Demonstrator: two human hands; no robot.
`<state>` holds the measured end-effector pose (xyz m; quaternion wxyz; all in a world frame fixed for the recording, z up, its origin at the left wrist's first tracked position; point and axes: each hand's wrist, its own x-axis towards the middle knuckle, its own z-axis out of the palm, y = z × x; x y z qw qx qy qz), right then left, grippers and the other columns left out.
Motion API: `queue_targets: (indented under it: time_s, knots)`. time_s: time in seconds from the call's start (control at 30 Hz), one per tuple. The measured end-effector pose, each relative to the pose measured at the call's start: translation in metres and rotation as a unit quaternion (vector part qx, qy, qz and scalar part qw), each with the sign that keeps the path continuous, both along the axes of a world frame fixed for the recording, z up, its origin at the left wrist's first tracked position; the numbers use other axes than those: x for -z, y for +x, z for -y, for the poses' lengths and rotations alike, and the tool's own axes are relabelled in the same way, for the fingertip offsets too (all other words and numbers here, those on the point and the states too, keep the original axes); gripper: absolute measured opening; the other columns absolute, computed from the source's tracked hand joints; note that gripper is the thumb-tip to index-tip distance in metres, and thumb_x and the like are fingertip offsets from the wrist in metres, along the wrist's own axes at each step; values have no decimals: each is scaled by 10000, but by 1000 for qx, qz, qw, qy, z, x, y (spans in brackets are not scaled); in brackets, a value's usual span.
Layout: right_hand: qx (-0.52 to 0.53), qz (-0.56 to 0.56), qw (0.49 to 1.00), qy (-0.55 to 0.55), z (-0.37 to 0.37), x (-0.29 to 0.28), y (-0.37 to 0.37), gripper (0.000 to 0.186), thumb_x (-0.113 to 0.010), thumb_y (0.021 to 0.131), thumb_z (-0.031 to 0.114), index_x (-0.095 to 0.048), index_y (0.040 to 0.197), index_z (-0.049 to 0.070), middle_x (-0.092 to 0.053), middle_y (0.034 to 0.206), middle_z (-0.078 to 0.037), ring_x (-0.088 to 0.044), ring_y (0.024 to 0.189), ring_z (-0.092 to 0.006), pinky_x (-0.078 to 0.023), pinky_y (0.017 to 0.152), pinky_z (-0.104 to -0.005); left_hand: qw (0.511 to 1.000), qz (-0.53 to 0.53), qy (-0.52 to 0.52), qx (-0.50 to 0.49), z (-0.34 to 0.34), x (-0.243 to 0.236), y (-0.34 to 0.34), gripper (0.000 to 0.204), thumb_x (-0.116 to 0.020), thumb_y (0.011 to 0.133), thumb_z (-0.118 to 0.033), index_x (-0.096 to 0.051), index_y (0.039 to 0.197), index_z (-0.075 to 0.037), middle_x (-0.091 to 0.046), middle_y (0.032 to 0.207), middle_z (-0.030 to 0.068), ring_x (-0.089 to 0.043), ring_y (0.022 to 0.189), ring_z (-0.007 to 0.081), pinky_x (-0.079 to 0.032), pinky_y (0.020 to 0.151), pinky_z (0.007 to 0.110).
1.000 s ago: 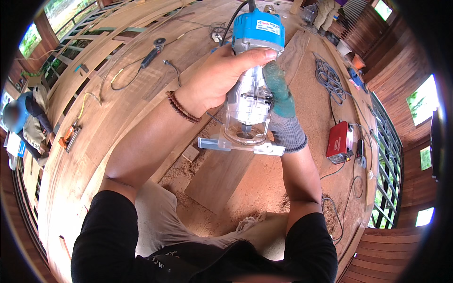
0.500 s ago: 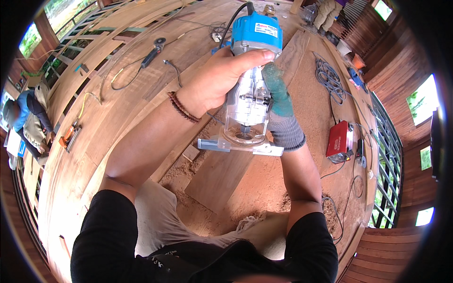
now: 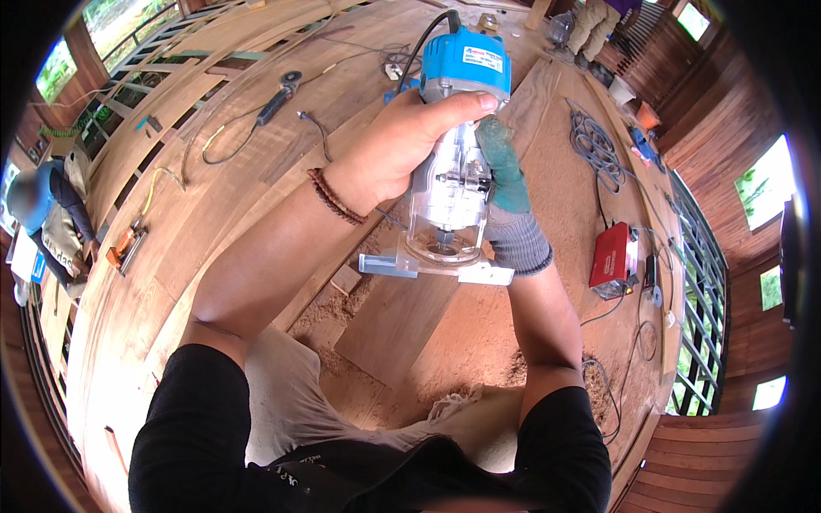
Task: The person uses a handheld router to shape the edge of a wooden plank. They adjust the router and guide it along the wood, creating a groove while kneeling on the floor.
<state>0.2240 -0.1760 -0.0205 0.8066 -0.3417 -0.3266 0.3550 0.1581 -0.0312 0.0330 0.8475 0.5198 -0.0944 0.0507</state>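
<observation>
Raised in front of me is a trim router (image 3: 466, 68) with a blue motor housing, a clear base and a metal guide strip (image 3: 389, 263) across its bottom. My bare left hand (image 3: 406, 141) wraps round the body from the left, its thumb lying across the lower edge of the blue housing. On the other side my right hand (image 3: 506, 175), in a grey and green work glove, grips the clear base; most of its fingers are hidden behind the tool. A black cord leaves the router's top. Below it a loose board (image 3: 398, 329) lies among sawdust.
An angle grinder (image 3: 278, 101) lies on the plank floor ahead left. To the right are a red box-shaped machine (image 3: 612, 261) and a coiled cable (image 3: 596, 145). A person (image 3: 53, 205) crouches at far left near an orange tool (image 3: 128, 244); another stands at the back right.
My hands keep the same grip, and the router stays almost in place. The view has shifted very slightly.
</observation>
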Motion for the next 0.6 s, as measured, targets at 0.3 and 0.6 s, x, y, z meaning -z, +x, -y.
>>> queue_targets:
  time_s: [0.3, 0.6]
  knots:
    - [-37, -119, 992, 21, -4, -14, -7, 471, -666, 932, 351, -558, 1283, 56, -642, 1175, -85, -652, 1019, -191, -562, 882, -330, 999, 8, -30, 8, -1, -3, -3, 350, -711, 896, -301, -605, 1094, -33, -692, 916, 66, -691, 766, 146, -589, 681, 306]
    - [-67, -168, 983, 29, -5, -8, -3, 454, -668, 933, 323, -561, 1284, 56, -641, 1186, -101, -649, 1047, -213, -565, 898, -357, 1000, -4, -25, 5, -2, -1, 1, 348, -711, 893, -302, -608, 1094, -36, -689, 905, 59, -686, 761, 143, -585, 686, 309]
